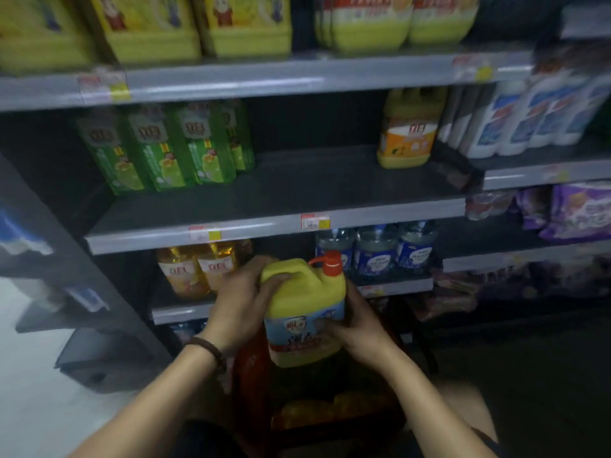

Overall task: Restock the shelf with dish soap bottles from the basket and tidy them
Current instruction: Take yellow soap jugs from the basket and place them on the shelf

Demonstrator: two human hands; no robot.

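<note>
I hold a yellow dish soap bottle with a red pump cap and a blue label, upright above the red basket. My left hand grips its handle at the top left. My right hand clasps its lower right side. More yellow bottles lie dimly in the basket below. The middle shelf has a bare stretch between green bottles on the left and a single orange-yellow jug on the right.
Yellow jugs fill the top shelf. Amber bottles and clear blue-labelled bottles stand on the lower shelf. White bottles and purple packs occupy the neighbouring bay at right. Pale floor lies at left.
</note>
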